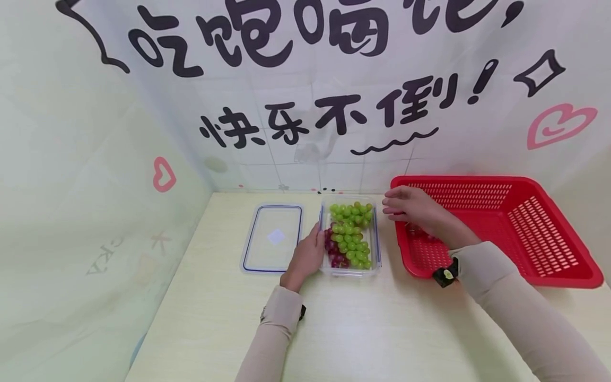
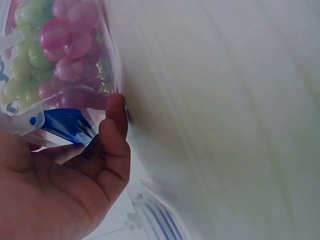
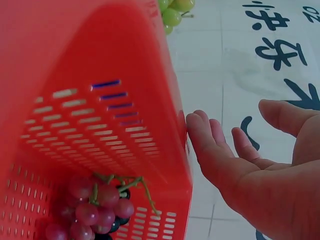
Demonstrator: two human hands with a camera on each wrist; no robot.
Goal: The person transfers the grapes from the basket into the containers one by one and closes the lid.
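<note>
A clear plastic food container [image 1: 350, 272] with blue-edged side clips holds green grapes [image 1: 352, 245] and red grapes [image 1: 337, 259]. My left hand [image 1: 307, 254] grips its left side, the fingers curled at the blue clip [image 2: 62, 125] in the left wrist view. Over the left rim of a red basket [image 1: 406, 254] hovers my right hand [image 1: 417, 209], its fingers extended and holding nothing. Inside the basket, the right wrist view shows a bunch of red grapes [image 3: 97, 212] with a green stem, partly hidden under my hand in the head view.
Left of the container, a clear lid [image 1: 273, 239] with a blue seal lies flat on the pale wooden table [image 1: 210, 318]. A white printed sheet [image 1: 305, 95] covers the wall behind, and another sheet hangs along the left side.
</note>
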